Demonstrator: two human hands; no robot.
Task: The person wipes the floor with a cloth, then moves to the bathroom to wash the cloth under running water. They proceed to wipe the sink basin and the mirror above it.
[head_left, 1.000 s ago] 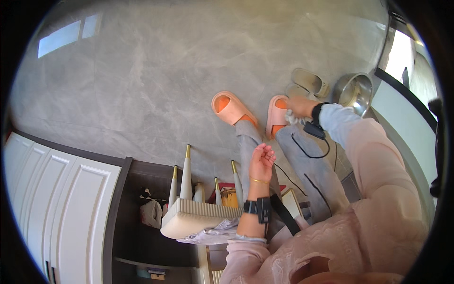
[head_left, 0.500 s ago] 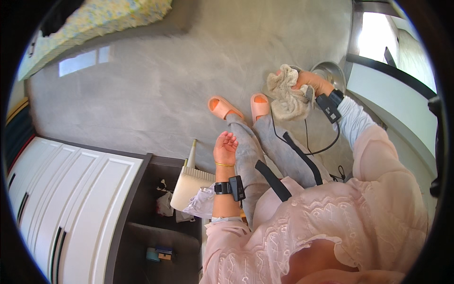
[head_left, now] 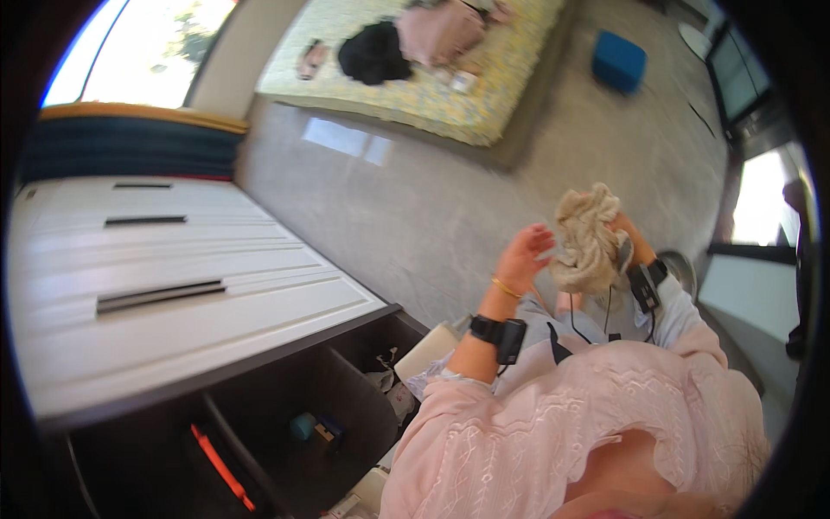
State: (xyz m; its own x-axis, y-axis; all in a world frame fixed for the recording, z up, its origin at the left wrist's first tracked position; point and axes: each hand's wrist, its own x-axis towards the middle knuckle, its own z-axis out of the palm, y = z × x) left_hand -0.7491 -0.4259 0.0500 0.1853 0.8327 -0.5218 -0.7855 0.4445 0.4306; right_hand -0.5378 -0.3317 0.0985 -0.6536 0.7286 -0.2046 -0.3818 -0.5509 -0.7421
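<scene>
A crumpled beige cloth (head_left: 586, 238) hangs in front of me, held by my right hand (head_left: 634, 232), whose fingers are partly hidden behind its folds. Just to the left of the cloth is my left hand (head_left: 526, 258). Its fingers are raised and loosely spread, with nothing in them, and a narrow gap seems to part them from the cloth. Behind my right wrist a metal basin (head_left: 681, 275) shows in part. Both wrists carry black straps with small boxes, and a cable runs from the right one.
On the left stands a white cabinet (head_left: 199, 259) with dark handles and open dark shelves (head_left: 285, 381) below, holding small items. A yellow-patterned bed (head_left: 493, 104) with clothes is ahead. Beyond it sits a blue stool (head_left: 619, 60). A cream-coloured object (head_left: 432, 350) stands beside my left forearm.
My view has swung up and left, bringing in the bed and window. The left hand has risen and come close to the cloth, which remains in my right hand.
</scene>
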